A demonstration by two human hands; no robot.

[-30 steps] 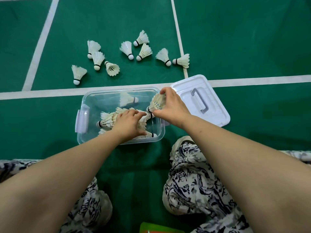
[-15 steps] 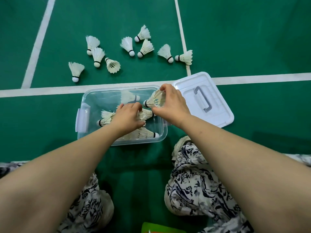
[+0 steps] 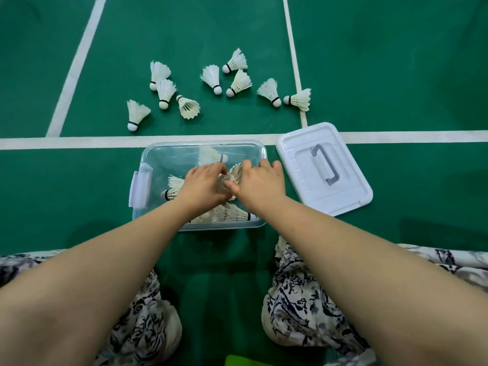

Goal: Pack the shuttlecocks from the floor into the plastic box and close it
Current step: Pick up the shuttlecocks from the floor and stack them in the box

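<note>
While lid (image 3: 303,143) lies off, both hands in box (image 3: 148,157)

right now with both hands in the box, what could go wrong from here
1. The left hand and right hand press together on a shuttlecock over others in the clear plastic box; its feathers could get crushed.
2. Nine shuttlecocks remain on the floor, such as one; loose packing may stop the white lid closing flat.
</note>
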